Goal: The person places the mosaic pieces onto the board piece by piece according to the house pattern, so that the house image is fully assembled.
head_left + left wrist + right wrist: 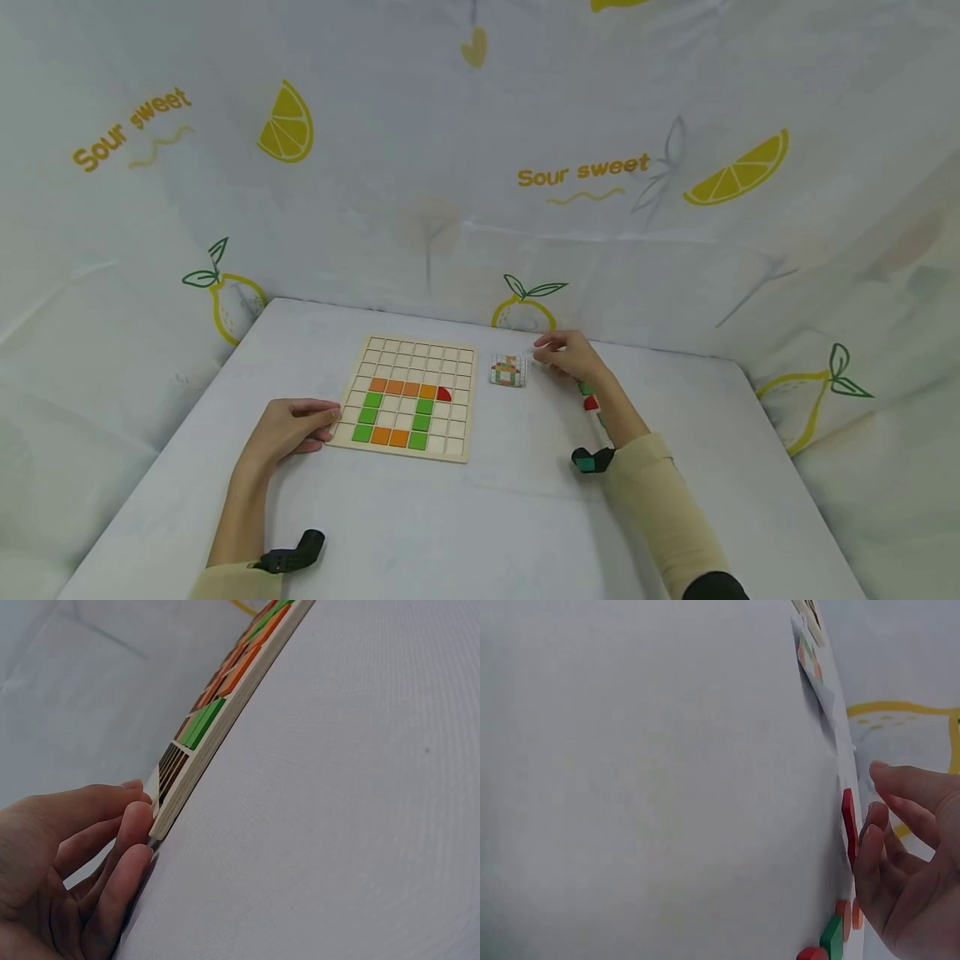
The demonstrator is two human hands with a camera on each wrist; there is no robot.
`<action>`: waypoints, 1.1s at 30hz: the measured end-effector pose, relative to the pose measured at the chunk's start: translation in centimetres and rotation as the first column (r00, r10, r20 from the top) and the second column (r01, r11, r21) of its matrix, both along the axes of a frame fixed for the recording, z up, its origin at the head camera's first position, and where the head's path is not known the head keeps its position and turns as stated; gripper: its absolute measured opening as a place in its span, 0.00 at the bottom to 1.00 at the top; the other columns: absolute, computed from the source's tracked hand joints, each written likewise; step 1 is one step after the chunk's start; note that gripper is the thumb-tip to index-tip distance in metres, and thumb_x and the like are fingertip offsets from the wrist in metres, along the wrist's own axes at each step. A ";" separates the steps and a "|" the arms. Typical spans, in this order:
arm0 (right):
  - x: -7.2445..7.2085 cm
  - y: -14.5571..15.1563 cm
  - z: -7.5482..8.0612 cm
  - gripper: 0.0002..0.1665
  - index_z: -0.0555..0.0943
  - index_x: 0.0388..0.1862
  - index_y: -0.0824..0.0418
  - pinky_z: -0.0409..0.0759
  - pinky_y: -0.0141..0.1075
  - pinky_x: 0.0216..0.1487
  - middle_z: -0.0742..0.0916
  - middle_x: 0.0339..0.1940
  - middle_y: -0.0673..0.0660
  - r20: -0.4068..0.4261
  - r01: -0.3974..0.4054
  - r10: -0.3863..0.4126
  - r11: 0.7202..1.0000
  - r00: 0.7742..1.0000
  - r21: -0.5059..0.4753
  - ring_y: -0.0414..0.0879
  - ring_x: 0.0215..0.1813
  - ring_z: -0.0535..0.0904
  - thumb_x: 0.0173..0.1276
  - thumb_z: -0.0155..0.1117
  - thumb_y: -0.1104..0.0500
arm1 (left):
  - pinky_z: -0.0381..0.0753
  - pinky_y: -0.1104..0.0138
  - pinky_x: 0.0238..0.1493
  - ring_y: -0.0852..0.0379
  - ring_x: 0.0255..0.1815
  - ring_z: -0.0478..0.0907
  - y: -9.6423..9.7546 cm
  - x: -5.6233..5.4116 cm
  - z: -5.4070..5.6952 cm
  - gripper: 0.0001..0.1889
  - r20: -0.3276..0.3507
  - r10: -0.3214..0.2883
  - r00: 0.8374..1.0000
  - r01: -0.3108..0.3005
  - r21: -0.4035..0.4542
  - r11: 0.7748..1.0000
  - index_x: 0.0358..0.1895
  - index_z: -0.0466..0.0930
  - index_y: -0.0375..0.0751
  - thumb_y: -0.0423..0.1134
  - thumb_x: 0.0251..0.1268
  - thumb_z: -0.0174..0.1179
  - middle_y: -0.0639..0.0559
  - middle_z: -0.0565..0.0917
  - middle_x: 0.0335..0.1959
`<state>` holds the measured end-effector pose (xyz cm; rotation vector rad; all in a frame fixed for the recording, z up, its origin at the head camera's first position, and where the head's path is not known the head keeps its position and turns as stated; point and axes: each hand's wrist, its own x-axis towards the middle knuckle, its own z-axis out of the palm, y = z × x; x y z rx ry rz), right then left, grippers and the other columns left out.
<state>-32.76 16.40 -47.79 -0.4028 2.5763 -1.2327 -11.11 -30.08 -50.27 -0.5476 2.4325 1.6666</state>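
Note:
A square wooden grid board point(438, 457) lies on the white table, with green and orange square tiles laid in an outline and a red quarter-round tile point(444, 394) at its upper right end. My left hand point(288, 429) holds the board's left edge near the front corner, fingertips right at the rim in the left wrist view. My right hand point(573, 354) is over the table's far side, fingers loosely bent with nothing between them. Close by its fingertips stands a red piece point(849, 821). A green piece point(832, 937) and several other coloured pieces lie below that hand, partly hidden by the wrist.
A small printed card point(508, 370) with a coloured grid picture lies between the board and my right hand. Its edge curls up in the right wrist view. A white curtain point(420, 192) with lemon prints hangs behind the table and along its sides.

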 end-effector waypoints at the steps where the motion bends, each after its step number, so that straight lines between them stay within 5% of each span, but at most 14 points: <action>1: -0.1 0.5 -0.1 0.19 0.86 0.60 0.69 0.79 0.31 0.34 0.89 0.45 0.63 0.002 0.009 -0.009 1.000 1.000 0.001 0.43 0.34 0.80 0.76 0.72 0.58 | 0.90 0.70 0.34 0.63 0.31 0.87 0.0 0.0 0.0 0.25 0.000 0.001 1.000 -0.001 0.002 1.000 0.63 0.87 0.33 0.48 0.72 0.73 0.56 0.91 0.30; 13: -0.5 3.0 -0.9 0.25 0.83 0.66 0.66 0.84 0.28 0.33 0.83 0.46 0.56 0.115 0.127 -0.127 0.992 0.985 0.004 0.43 0.34 0.78 0.75 0.75 0.58 | 0.90 0.71 0.35 0.64 0.32 0.87 0.0 0.0 -0.1 0.26 0.007 0.002 1.000 -0.002 0.002 1.000 0.64 0.86 0.34 0.49 0.72 0.73 0.57 0.91 0.31; 24: -0.8 2.3 -1.5 0.23 0.87 0.61 0.65 0.75 0.30 0.26 0.78 0.28 0.49 0.025 0.038 -0.040 0.997 0.999 0.062 0.42 0.20 0.73 0.73 0.78 0.56 | 0.90 0.71 0.34 0.64 0.32 0.87 0.0 0.0 0.0 0.26 0.008 0.008 1.000 -0.008 0.005 1.000 0.65 0.86 0.34 0.48 0.73 0.73 0.57 0.91 0.32; 33: -0.7 1.8 -1.7 0.21 0.90 0.57 0.62 0.70 0.31 0.30 0.76 0.27 0.48 -0.019 0.043 -0.041 0.992 0.999 0.117 0.43 0.26 0.71 0.70 0.80 0.53 | 0.90 0.71 0.33 0.64 0.32 0.87 -0.2 0.1 0.0 0.27 -0.002 -0.001 1.000 0.001 0.010 1.000 0.65 0.85 0.33 0.49 0.72 0.73 0.57 0.91 0.32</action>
